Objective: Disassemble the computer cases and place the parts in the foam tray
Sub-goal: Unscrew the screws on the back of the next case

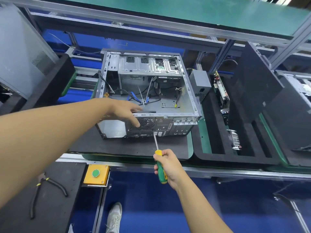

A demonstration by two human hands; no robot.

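Fingers [165, 156], right hand [170, 166], grip screwdriver [158, 152] against case [168, 96].

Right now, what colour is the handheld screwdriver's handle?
The screwdriver handle is green with yellow; head view.

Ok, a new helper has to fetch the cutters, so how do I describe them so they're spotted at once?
Start at the open computer case mid-bench, then drop to the black mat at the near left, beside the yellow box with a green button. The cutters are the only tool on it: black splayed handles with yellow marks near the joint.
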